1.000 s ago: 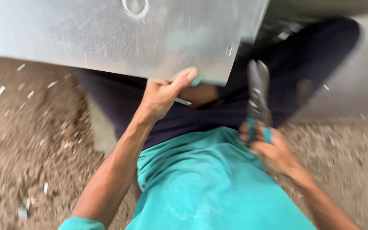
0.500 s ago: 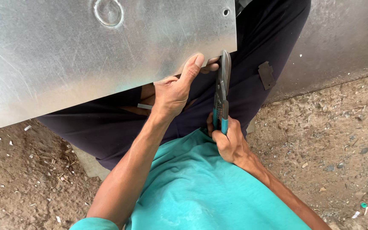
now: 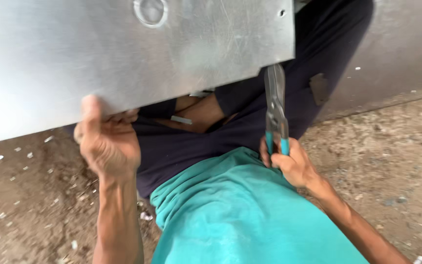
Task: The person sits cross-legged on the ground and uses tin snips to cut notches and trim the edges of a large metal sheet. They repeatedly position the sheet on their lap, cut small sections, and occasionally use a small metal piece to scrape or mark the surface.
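We look down on a large metal sheet [image 3: 123, 58] that fills the top of the view; its upper and left edges are cut off, so we cannot tell its full shape. It hides most of the dark trousers [image 3: 211, 142] beneath it. Below comes our teal shirt [image 3: 240, 215], with dirt ground [image 3: 391, 161] littered with pale chips on either side. Our left hand [image 3: 107, 142] pinches the sheet's lower edge, thumb on top, fingers tucked out of sight underneath. Our right hand [image 3: 291, 164] is wrapped tight round the teal handles of the snips [image 3: 275, 110], whose blades point up and meet the sheet's lower right corner; the tips are blurred.
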